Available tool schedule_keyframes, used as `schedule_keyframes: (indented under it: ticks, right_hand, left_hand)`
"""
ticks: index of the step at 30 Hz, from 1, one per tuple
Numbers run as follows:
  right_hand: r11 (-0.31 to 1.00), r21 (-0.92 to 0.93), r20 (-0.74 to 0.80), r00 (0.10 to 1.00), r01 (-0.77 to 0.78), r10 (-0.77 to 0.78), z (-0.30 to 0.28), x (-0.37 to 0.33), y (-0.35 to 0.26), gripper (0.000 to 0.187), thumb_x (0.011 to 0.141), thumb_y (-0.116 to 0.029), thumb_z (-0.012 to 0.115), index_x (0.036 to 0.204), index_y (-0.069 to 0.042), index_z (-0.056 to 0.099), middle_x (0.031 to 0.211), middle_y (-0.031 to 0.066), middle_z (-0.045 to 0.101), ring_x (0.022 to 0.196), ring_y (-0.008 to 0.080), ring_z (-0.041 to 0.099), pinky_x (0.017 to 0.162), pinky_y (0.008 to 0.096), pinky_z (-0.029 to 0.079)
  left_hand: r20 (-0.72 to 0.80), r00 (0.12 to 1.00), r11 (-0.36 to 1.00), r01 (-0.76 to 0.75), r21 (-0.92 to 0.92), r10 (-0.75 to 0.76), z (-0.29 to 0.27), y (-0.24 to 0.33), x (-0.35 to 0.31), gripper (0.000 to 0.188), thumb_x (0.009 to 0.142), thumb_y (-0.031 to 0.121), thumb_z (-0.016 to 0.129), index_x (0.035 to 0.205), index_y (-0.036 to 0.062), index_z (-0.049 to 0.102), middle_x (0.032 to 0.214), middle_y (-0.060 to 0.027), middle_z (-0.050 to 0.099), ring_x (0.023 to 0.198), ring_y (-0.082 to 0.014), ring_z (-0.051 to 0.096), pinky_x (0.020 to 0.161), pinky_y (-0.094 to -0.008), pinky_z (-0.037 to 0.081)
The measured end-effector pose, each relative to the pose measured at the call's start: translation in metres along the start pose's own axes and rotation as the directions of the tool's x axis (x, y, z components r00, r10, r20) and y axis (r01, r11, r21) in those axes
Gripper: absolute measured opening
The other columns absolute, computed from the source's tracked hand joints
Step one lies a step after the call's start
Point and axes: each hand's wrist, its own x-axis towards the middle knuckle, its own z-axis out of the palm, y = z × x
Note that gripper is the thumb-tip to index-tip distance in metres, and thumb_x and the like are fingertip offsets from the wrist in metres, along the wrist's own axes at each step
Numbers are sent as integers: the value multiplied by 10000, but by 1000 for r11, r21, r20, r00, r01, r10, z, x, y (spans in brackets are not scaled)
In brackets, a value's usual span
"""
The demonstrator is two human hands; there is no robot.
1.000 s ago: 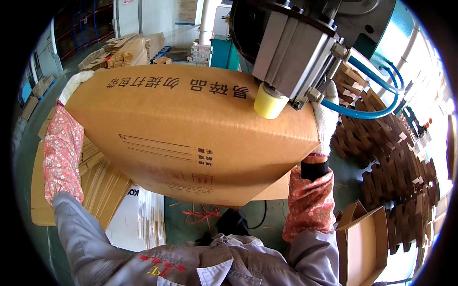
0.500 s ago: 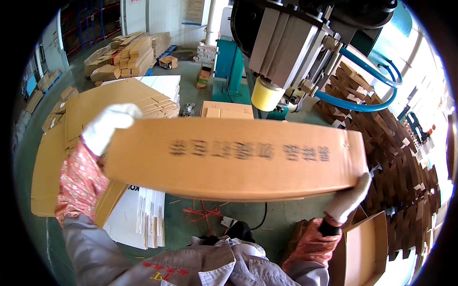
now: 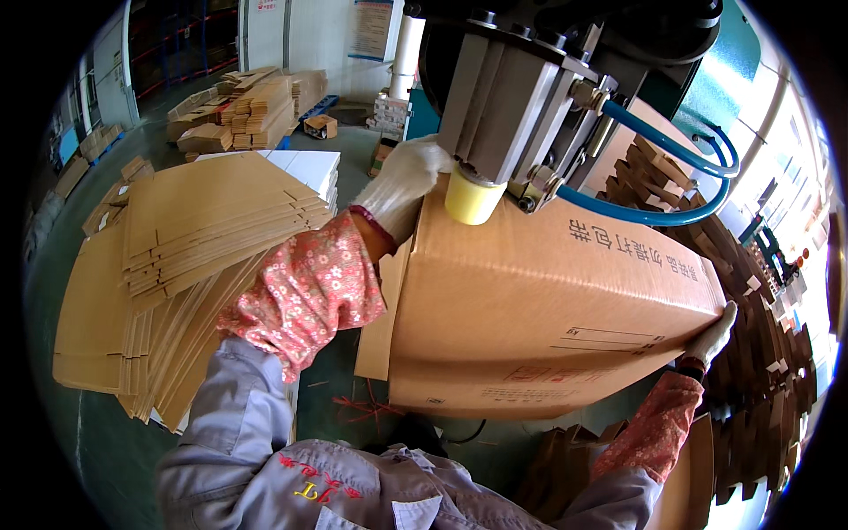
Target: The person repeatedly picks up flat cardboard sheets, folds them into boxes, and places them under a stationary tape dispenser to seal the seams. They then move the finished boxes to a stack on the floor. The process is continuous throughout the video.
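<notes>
A large brown cardboard box fills the space in front of me, tilted, with printing on two faces. Its left edge lies under the machine head, close to the yellow cylinder. My left hand, in a white knit glove, grips the box's far left edge; its fingertips are partly hidden near the cylinder. At the box's right end, my gloved right hand clasps the edge. A flap sticks out on the box's left side.
Flat cardboard sheets are stacked at left, and more cardboard sits on a pallet behind. Blue air hoses loop from the machine. Rows of folded brown cardboard stand at right. Red strapping lies on the floor.
The box has turned and moved right, its left end now under the machine head. My left hand has swung right and forward with it; my right hand has shifted right.
</notes>
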Motion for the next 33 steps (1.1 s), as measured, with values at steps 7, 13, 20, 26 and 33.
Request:
schedule_keyframes:
  ticks: [7,13,20,26,33]
  right_hand:
    - [997,-51,15,998,57,-56,2,22,17,651,981,-598,674,1141,28,756,1085,71,711,985,179,608,961,358,479]
    - [998,-32,7,999,45,-45,19,22,35,625,997,-554,685,1191,37,742,1112,64,701,1002,170,593,989,349,459]
    - [997,-81,16,1000,14,-13,16,19,34,621,1001,-555,671,1171,38,746,1082,69,715,956,169,604,960,356,470]
    - [995,-100,-14,1000,15,-17,24,5,22,633,983,-563,698,1166,42,747,1086,64,711,962,164,598,957,354,470]
    - [995,-89,16,999,48,-47,16,30,30,705,972,-596,681,1233,55,745,1170,86,721,1046,190,618,1006,348,475]
  left_hand:
    - [30,955,955,296,2,-296,-7,33,-2,222,947,119,581,1079,52,746,1055,-234,742,1009,-438,694,819,-458,559]
    - [-25,942,942,335,-15,-336,-13,28,8,224,958,146,587,1077,46,749,1057,-237,745,1010,-438,699,827,-456,559]
    - [-39,928,929,368,-39,-370,-12,36,9,234,971,177,594,1075,39,752,1058,-242,748,1011,-437,703,836,-454,559]
    - [-56,918,918,389,-76,-394,-14,34,12,247,982,204,600,1074,33,754,1060,-245,751,1012,-437,708,844,-452,559]
    - [-60,902,890,409,-199,-428,-2,31,14,267,995,235,607,1072,26,757,1061,-250,754,1014,-436,713,853,-449,559]
